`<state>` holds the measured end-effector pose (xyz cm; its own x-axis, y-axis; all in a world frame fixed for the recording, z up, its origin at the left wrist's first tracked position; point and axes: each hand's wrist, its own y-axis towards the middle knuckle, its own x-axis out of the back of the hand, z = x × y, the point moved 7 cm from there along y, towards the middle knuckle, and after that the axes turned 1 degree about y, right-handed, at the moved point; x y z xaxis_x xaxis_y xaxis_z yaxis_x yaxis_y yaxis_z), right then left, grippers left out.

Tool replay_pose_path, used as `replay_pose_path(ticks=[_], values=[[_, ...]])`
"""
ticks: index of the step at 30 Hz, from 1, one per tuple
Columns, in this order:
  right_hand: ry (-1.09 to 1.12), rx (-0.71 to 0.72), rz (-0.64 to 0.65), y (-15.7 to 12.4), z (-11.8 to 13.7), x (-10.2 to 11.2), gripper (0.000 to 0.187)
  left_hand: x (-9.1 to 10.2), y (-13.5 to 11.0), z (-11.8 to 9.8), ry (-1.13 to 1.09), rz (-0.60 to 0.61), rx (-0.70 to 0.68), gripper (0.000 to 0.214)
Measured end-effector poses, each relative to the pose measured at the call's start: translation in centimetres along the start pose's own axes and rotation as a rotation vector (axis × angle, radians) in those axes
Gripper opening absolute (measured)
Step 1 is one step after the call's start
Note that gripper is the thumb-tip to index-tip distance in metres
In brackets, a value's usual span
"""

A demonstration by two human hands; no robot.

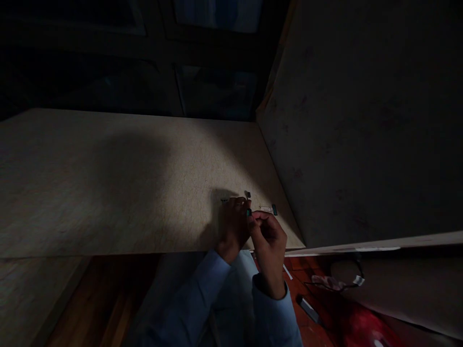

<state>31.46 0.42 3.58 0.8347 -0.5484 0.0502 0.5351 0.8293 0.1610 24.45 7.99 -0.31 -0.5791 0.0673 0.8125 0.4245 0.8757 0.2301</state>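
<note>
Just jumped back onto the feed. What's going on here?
A person is working over the near edge of a table in dim light. The right hand pinches a small dark-and-green piece at its fingertips. The left hand is right beside it; whether it grips too is too dark to tell. A small dark block lies just beyond the hands, and a pale strip lies to their right.

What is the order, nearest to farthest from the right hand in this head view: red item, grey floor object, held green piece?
1. Green piece, at the right hand.
2. Grey floor object, lower right.
3. Red item, farther right.
</note>
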Motion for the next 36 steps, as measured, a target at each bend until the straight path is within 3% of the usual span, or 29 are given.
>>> replay_pose_path(ticks=[5,8,13,16,21,26,30,36], values=[[0.043,-0.038,-0.041,0.1,-0.7,0.4,0.017,3.5,-1.6,4.4,0.209,-0.121,0.181,0.030],[0.042,-0.037,-0.032,0.1,-1.0,0.2,0.019,3.9,-1.9,6.1,0.226,-0.075,0.252,0.028],[0.002,0.010,-0.021,0.2,-1.0,-0.1,0.017,3.9,-1.9,7.7,0.065,-0.023,0.352,0.021],[-0.002,0.002,-0.016,0.2,-1.1,-0.1,0.017,4.0,-2.1,8.7,-0.191,-0.057,0.396,0.020],[-0.002,-0.011,0.009,0.1,-1.1,-0.5,0.015,4.1,-3.0,10.5,-0.927,-0.116,0.499,0.018],[-0.018,-0.007,0.059,-0.3,-0.8,-1.5,0.015,4.1,-4.7,9.4,-1.441,-0.043,0.622,0.026],[-0.014,0.013,0.087,-0.7,-0.7,-2.3,0.013,3.8,-5.6,7.9,-1.639,0.017,0.619,0.031],[-0.069,0.104,0.169,-1.1,-0.1,-3.2,0.011,3.1,-6.0,6.7,-1.831,0.232,0.527,0.034]])
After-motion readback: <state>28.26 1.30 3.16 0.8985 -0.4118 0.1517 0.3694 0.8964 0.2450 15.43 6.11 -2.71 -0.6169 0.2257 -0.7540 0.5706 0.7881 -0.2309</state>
